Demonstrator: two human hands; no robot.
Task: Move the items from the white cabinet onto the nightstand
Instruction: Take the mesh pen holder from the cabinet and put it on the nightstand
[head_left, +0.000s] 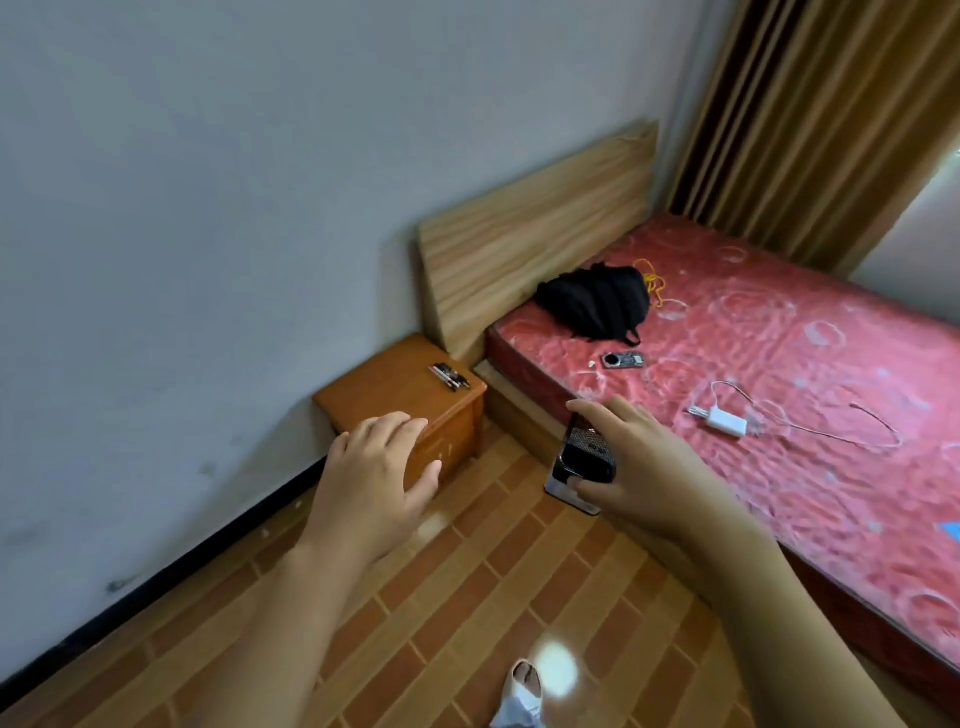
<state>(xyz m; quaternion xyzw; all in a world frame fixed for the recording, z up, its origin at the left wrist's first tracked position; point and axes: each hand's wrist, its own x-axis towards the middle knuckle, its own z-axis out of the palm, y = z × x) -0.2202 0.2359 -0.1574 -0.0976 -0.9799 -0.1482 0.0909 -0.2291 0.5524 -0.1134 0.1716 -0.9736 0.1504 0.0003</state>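
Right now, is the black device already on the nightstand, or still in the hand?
Still in the hand. The right hand holds the black device in the air over the floor, beside the nightstand, not on it.

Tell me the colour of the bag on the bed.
Black; the bag shows in the head view, on the red mattress.

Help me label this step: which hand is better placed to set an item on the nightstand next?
Likely the right hand: it already grips the black device. The left hand is open and empty, though it appears nearer the nightstand.
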